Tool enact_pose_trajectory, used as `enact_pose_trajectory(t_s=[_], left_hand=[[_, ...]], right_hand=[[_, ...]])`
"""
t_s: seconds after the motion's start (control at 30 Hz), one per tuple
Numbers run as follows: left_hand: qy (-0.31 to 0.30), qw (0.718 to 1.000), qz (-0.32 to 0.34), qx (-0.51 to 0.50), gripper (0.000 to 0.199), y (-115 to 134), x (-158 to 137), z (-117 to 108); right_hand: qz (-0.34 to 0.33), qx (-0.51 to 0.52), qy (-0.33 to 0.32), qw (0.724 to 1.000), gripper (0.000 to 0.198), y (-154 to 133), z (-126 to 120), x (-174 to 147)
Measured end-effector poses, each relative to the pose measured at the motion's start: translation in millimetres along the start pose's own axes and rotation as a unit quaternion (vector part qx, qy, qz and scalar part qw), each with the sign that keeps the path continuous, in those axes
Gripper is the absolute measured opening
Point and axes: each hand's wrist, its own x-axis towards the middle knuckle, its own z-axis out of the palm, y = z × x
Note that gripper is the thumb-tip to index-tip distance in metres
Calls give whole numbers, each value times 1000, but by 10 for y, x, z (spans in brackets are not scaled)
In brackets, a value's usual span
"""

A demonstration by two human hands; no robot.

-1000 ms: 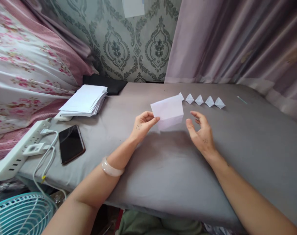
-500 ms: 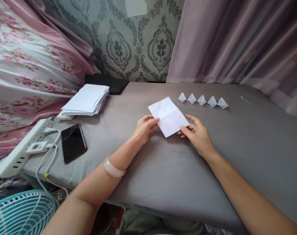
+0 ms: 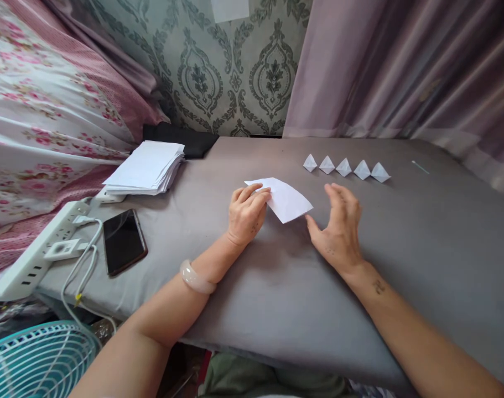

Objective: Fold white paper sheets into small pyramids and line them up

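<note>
A square sheet of white paper is held above the grey cloth, bowed and tilted, with one corner toward me. My left hand pinches its left side between thumb and fingers, hiding part of that edge. Just off the paper's right corner is my right hand, holding nothing, with thumb and fingers spread apart. Behind the hands several small folded paper shapes stand in a row on the cloth.
On the left lie a stack of white paper, a black phone and a white power strip with cables. A teal fan stands at the lower left. A thin swab-like stick rests at the far right of the grey-covered table.
My right hand has let go of the paper's right corner and opened beside it. My left hand has turned over the paper's left side, and the sheet now bends.
</note>
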Motion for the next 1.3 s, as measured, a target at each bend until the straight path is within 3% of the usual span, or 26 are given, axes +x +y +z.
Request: enact_pose_trajectory(t_s=[0.2, 0.37, 0.57, 0.7, 0.83, 1.1, 1.3], left_hand=[[-106, 993, 43, 38, 24, 0, -43, 75], [-135, 984, 41, 112, 26, 12, -65, 74], [-229, 965, 77, 99, 30, 61, -88, 65], [-233, 965, 13, 123, 27, 97, -111, 34], [-236, 965, -74, 86, 29, 122, -120, 11], [-237, 962, -126, 51, 15, 139, -114, 16], [-204, 966, -149, 50, 16, 57, -127, 108]], right_hand=[[-87, -75, -141, 983, 50, -7, 12, -63], [-81, -52, -165, 982, 47, -45, 40, -62], [-96, -32, -209, 973, 39, 24, 97, -55], [-84, -5, -262, 961, 32, 77, 98, -91], [-47, 16, -269, 962, 27, 94, 71, -101], [88, 62, -236, 966, 29, 113, 100, -80], [115, 29, -188, 975, 37, 141, 211, -93]])
